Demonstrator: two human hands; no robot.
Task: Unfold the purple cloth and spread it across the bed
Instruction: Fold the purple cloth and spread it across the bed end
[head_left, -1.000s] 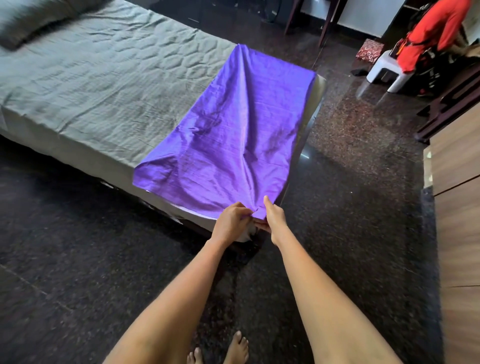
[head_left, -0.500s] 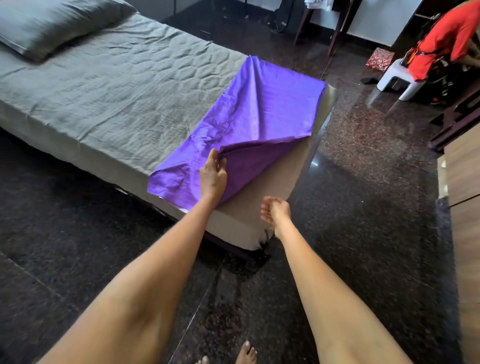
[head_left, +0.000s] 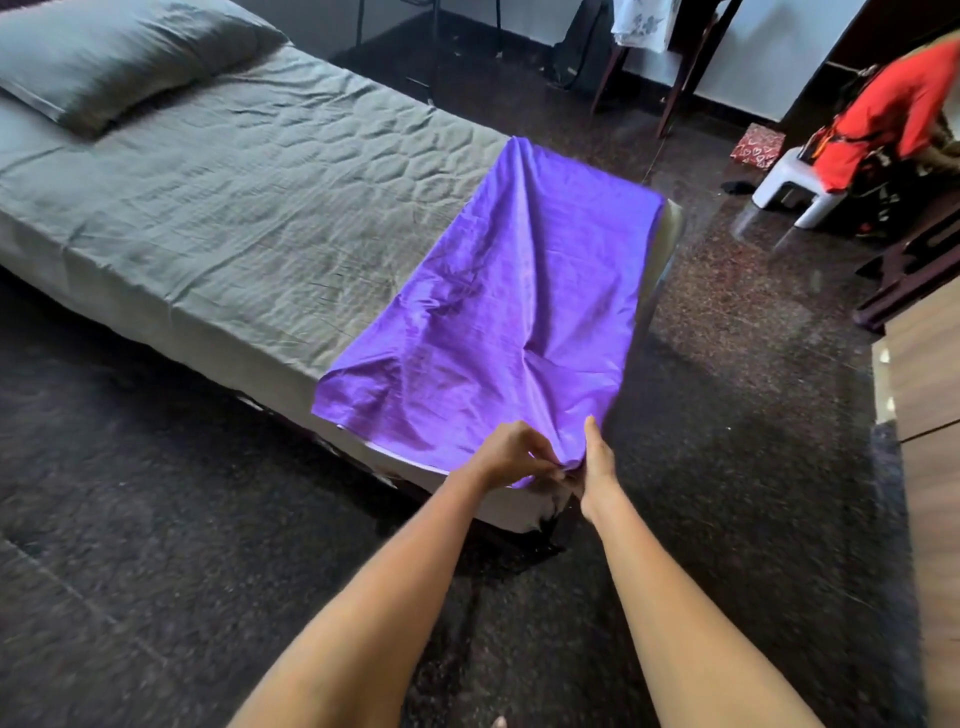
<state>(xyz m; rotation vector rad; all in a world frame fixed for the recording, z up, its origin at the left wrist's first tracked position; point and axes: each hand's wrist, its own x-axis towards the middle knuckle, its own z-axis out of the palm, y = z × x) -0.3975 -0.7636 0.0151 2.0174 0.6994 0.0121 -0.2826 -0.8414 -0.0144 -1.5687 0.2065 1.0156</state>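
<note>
The purple cloth (head_left: 498, 312) lies as a long, wrinkled strip across the foot end of the grey bed (head_left: 234, 208), its near corner hanging over the mattress edge. My left hand (head_left: 511, 457) pinches that near corner from the left with curled fingers. My right hand (head_left: 597, 462) grips the same corner from the right, thumb up along the fabric and its fingers hidden beneath it. The two hands almost touch.
A grey pillow (head_left: 104, 57) lies at the head of the bed. Dark polished floor (head_left: 156, 519) surrounds me. At the far right a person in red (head_left: 883, 114) sits by a white stool (head_left: 795, 182). A wooden cabinet (head_left: 930, 395) stands at the right edge.
Half a second ago my left hand held the cloth's corner folded back over the bed and my right hand was off it. Now the cloth lies flat and both hands hold its near corner.
</note>
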